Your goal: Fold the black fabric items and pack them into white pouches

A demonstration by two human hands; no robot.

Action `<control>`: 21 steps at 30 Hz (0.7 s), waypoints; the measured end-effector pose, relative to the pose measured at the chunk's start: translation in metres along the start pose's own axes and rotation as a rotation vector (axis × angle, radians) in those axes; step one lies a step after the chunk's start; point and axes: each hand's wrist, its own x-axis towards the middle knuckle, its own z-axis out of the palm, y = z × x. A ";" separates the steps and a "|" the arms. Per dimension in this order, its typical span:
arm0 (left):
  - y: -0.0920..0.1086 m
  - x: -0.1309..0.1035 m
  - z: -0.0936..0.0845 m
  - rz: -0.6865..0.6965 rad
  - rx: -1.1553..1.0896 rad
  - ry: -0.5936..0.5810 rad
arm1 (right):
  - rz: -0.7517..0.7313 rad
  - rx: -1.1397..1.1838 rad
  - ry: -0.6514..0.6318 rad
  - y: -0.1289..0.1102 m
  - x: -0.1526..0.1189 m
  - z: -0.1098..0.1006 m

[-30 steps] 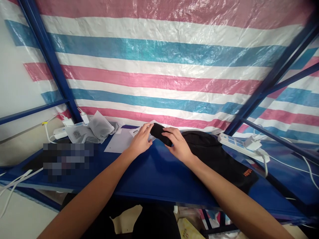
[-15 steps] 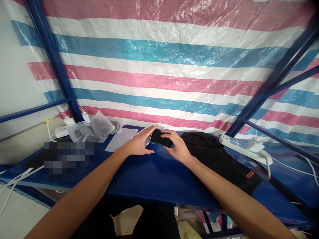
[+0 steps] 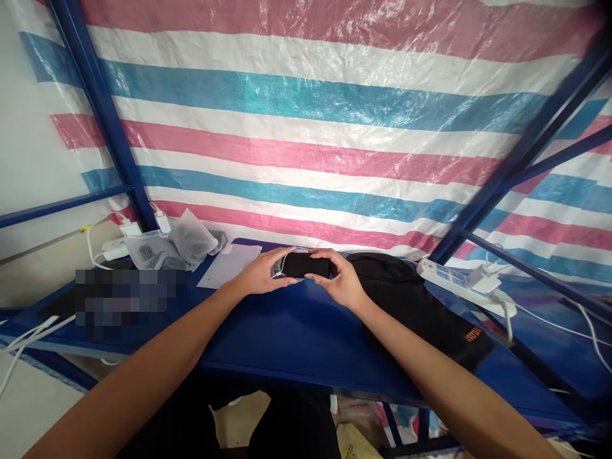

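Note:
Between my hands, above the blue tabletop (image 3: pixel 287 338), is a compact black bundle (image 3: pixel 306 264) that looks like rolled cloth. My left hand (image 3: pixel 262 271) is curved around its left end, where a thin pale cord or edge shows against the black. My right hand (image 3: pixel 342 277) grips the right end, with the thumb below and the fingers on top. To the right of it lies a black cloth item (image 3: pixel 421 306) with orange lettering. What sits inside my left palm is partly hidden.
Grey-white plastic bags (image 3: pixel 191 239) and a pale flat sheet or bag (image 3: pixel 227 264) lie to the left. Power strips with plugs and white cables stand at the left and right (image 3: pixel 454 280). Blue metal posts (image 3: pixel 102 121) frame a striped plastic sheet (image 3: pixel 306 153) behind.
My left hand has closed in around the left end of the black bundle, its fingers lower than before. The bundle now lies more level between both hands. The view has shifted slightly.

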 end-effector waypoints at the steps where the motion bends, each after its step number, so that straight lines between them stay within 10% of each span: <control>1: 0.002 0.000 0.000 -0.009 -0.021 -0.003 | 0.010 0.013 -0.004 0.000 0.000 0.001; 8: -0.006 -0.002 0.001 -0.014 0.037 -0.066 | -0.147 -0.166 -0.056 -0.005 0.003 -0.003; 21: 0.002 -0.001 0.010 0.024 0.055 -0.024 | 0.058 0.065 -0.159 0.000 0.001 -0.002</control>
